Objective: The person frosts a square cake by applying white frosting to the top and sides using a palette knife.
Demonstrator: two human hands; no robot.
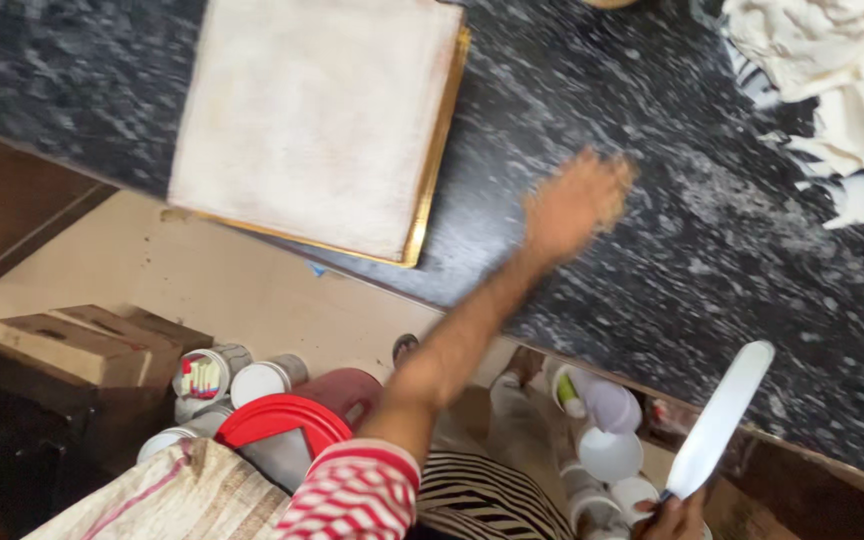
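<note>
My left hand (577, 200) is stretched out over the black speckled counter (712, 260), blurred by motion, fingers spread and holding nothing. Its arm wears a red-and-white striped sleeve (352, 495). To the left of that hand a square white board with a gold edge (317, 120) lies on the counter, partly overhanging the counter's edge. My right hand (672, 515) shows only at the bottom edge. It grips the handle of a white flat-bladed spatula (722, 420), whose blade points up over the counter's near edge.
A crumpled white cloth (842, 90) lies on the counter at the top right. Below the counter stand several white tubs, a red lid (277, 420) and clear plastic containers (602, 410). Cardboard boxes (82, 345) sit at the left.
</note>
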